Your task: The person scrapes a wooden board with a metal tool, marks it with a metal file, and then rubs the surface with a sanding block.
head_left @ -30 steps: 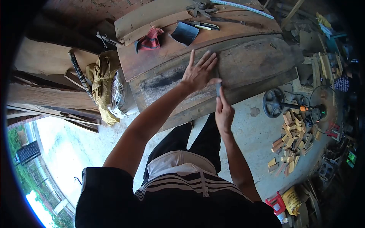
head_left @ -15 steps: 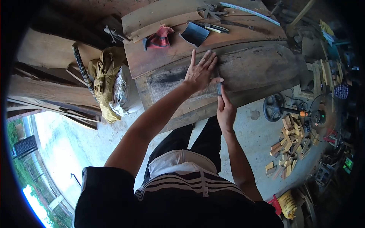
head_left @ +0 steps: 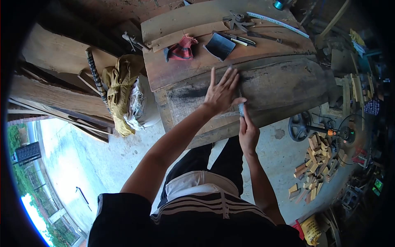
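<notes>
A weathered wooden board (head_left: 284, 84) with dark stains lies on the workbench. My left hand (head_left: 222, 91) rests flat on it with fingers spread, its thumb reaching right. Just below that thumb, my right hand (head_left: 248, 133) pinches a thin bluish-grey strip (head_left: 241, 108), perhaps a blade or ruler, against the board's near edge. Most of the strip's far part is hard to make out beside my left hand. Beyond the board are a red and dark cloth (head_left: 183, 48), a dark curved sheet (head_left: 220, 46) and a cutter (head_left: 242, 40).
A measuring tape (head_left: 277, 24) and a metal tool (head_left: 238, 20) lie at the bench's far side. Left of the bench hang yellowish sacks (head_left: 119, 88). To the right are a black wheel (head_left: 299, 126) and a pile of wood blocks (head_left: 314, 164) on the floor.
The view has shifted, so the bench and both hands appear lower and slightly right. My hands keep nearly the same place on the board, left flat and right pinching the strip.
</notes>
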